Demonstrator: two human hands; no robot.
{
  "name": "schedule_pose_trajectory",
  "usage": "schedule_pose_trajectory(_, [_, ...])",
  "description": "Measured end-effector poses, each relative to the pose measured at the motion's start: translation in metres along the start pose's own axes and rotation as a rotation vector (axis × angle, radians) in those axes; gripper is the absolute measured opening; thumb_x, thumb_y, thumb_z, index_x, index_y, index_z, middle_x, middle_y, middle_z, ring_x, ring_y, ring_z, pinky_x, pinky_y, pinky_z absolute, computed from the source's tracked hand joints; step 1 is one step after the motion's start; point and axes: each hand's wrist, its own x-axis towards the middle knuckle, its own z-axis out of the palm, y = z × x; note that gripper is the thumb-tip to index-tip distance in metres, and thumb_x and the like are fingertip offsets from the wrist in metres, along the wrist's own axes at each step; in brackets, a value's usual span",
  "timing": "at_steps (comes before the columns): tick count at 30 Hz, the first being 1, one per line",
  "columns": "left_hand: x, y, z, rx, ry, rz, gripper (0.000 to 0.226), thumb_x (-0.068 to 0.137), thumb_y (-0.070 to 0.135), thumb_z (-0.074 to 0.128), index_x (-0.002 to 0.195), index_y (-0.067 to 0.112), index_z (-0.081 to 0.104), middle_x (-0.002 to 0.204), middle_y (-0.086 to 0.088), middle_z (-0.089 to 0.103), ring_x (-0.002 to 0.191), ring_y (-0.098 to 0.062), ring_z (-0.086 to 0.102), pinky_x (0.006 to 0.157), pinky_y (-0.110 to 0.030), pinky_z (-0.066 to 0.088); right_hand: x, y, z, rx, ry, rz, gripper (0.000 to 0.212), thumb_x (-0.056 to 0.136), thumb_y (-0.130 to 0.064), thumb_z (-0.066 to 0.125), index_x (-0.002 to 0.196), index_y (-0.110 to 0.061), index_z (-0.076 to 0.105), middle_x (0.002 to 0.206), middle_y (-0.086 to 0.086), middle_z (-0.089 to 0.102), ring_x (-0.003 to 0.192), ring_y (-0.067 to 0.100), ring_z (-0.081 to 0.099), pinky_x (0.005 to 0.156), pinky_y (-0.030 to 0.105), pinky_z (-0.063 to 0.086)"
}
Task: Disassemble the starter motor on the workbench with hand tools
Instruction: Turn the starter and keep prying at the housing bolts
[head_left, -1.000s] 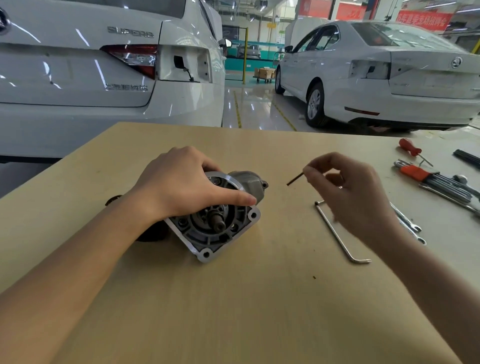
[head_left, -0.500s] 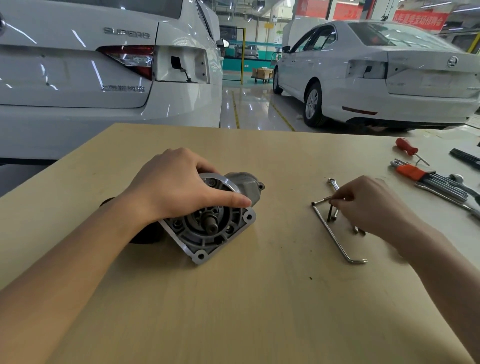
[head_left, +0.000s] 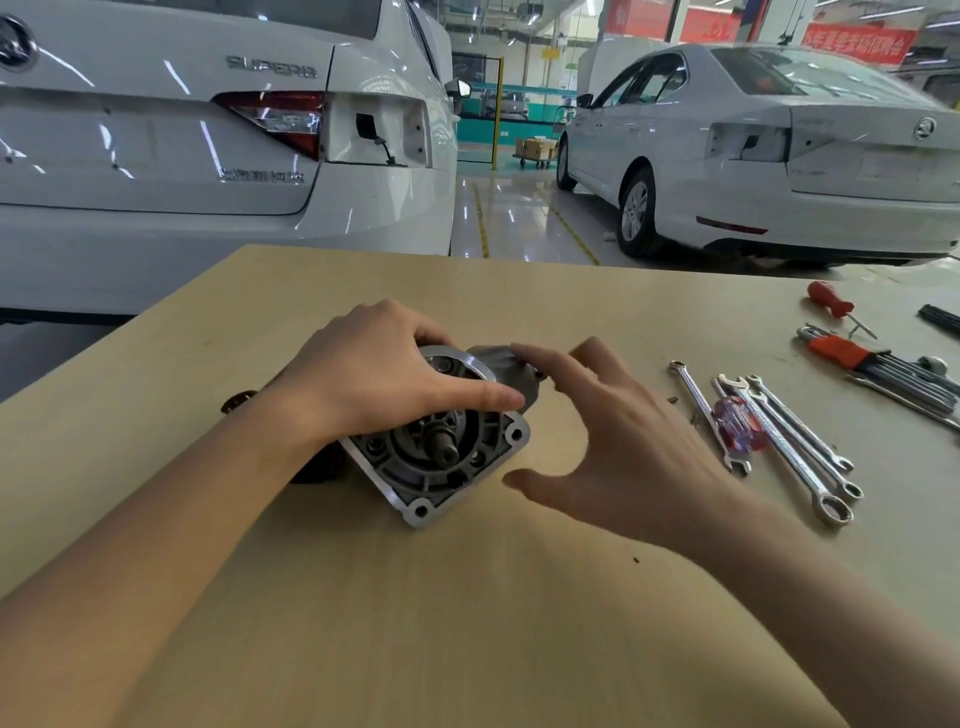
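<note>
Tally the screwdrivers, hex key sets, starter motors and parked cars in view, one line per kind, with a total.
Screwdrivers: 2, red-handled screwdriver and purple-handled screwdriver
Hex key set: 1
Starter motor: 1
White cars: 2, near car and far car
Total: 6

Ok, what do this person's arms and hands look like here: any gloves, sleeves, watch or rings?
Both are bare. The left hand and right hand wear no gloves, and no rings show on the visible fingers. Both forearms are uncovered as far as the frame edge, with no sleeve, watch or band in view.
</note>
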Motion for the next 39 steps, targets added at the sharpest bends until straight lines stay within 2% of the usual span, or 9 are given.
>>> schedule_pose_trajectory(4, [0.000, 0.000, -0.002, -0.198, -0.124, 0.062, 0.109, 0.049, 0.101, 0.035, 0.092, 0.008, 0.071, 0.086, -0.013, 0.073, 0.081, -0.030, 0.069, 0.083, -0.051, 0.053, 0.011, -0.016, 0.006, -0.179, 0.136, -0.109, 0.100, 0.061, -0.062, 0.075, 0.144, -0.034, 0.029, 0.116, 0.004, 0.042, 0.062, 0.014, 0.039, 0.046, 0.026, 0.034])
schedule_pose_trajectory(10, [0.007, -0.012, -0.010, -0.552, -0.395, -0.076, 0.089, 0.063, 0.093, 0.026, 0.102, 0.028, 0.072, 0.103, 0.002, 0.074, 0.097, -0.010, 0.070, 0.091, -0.035, 0.045, 0.011, -0.021, 0.012, -0.198, 0.177, -0.209, 0.078, 0.061, -0.054, 0.077, 0.123, -0.014, 0.054, 0.108, 0.004, 0.055, 0.067, 0.019, 0.052, 0.043, 0.024, 0.030])
schedule_pose_trajectory(16, [0.011, -0.024, -0.012, -0.689, -0.611, -0.095, 0.089, 0.067, 0.093, 0.033, 0.108, 0.025, 0.073, 0.115, -0.004, 0.071, 0.110, -0.022, 0.066, 0.100, -0.043, 0.041, 0.007, -0.011, 0.014, -0.076, 0.236, -0.283, 0.069, 0.062, -0.056, 0.077, 0.111, -0.011, 0.060, 0.101, 0.000, 0.060, 0.069, 0.020, 0.060, 0.039, 0.028, 0.040])
schedule_pose_trajectory(20, [0.010, -0.020, -0.007, -0.543, -0.495, -0.040, 0.076, 0.078, 0.083, 0.026, 0.102, 0.031, 0.075, 0.110, 0.008, 0.072, 0.106, -0.010, 0.066, 0.101, -0.038, 0.041, 0.001, -0.005, 0.011, 0.024, 0.230, -0.331, 0.064, 0.068, -0.060, 0.066, 0.113, -0.015, 0.060, 0.101, -0.004, 0.058, 0.068, 0.010, 0.052, 0.043, 0.025, 0.042])
schedule_pose_trajectory(24, [0.007, -0.010, -0.005, -0.286, -0.343, 0.241, 0.035, 0.101, 0.039, 0.038, 0.100, 0.029, 0.072, 0.100, 0.011, 0.072, 0.095, -0.002, 0.066, 0.087, -0.027, 0.048, 0.000, 0.002, 0.010, 0.023, 0.245, -0.399, 0.059, 0.073, -0.053, 0.065, 0.114, -0.011, 0.062, 0.097, 0.002, 0.060, 0.060, 0.018, 0.053, 0.041, 0.033, 0.045])
schedule_pose_trajectory(27, [0.007, -0.011, -0.003, -0.252, -0.302, 0.279, 0.026, 0.100, 0.016, 0.047, 0.099, 0.027, 0.071, 0.096, 0.007, 0.072, 0.092, -0.005, 0.067, 0.079, -0.022, 0.052, -0.002, 0.005, 0.008, -0.009, 0.275, -0.474, 0.056, 0.076, -0.049, 0.065, 0.113, -0.006, 0.063, 0.097, 0.006, 0.063, 0.062, 0.020, 0.055, 0.039, 0.033, 0.044])
schedule_pose_trajectory(29, [0.007, -0.012, 0.001, -0.215, -0.238, 0.287, 0.029, 0.100, 0.013, 0.048, 0.095, 0.030, 0.071, 0.090, 0.005, 0.072, 0.085, -0.005, 0.065, 0.069, -0.016, 0.050, -0.007, 0.004, 0.007, -0.017, 0.297, -0.566, 0.057, 0.077, -0.050, 0.066, 0.115, -0.008, 0.059, 0.100, 0.007, 0.064, 0.067, 0.018, 0.054, 0.039, 0.033, 0.043])
schedule_pose_trajectory(33, [0.010, -0.014, 0.004, -0.154, -0.105, 0.287, 0.029, 0.099, 0.011, 0.049, 0.094, 0.029, 0.071, 0.090, 0.009, 0.071, 0.088, -0.003, 0.062, 0.080, -0.024, 0.047, -0.015, -0.003, 0.009, 0.011, 0.282, -0.740, 0.057, 0.083, -0.052, 0.060, 0.120, -0.011, 0.048, 0.104, 0.004, 0.060, 0.076, 0.016, 0.055, 0.046, 0.032, 0.042])
schedule_pose_trajectory(39, [0.011, -0.016, 0.006, -0.104, -0.072, 0.272, 0.027, 0.099, 0.012, 0.049, 0.096, 0.029, 0.071, 0.092, 0.007, 0.071, 0.091, -0.008, 0.062, 0.088, -0.035, 0.048, -0.014, -0.001, 0.008, 0.171, 0.275, -0.685, 0.062, 0.074, -0.053, 0.069, 0.114, -0.012, 0.048, 0.096, 0.004, 0.059, 0.065, 0.016, 0.054, 0.047, 0.031, 0.044])
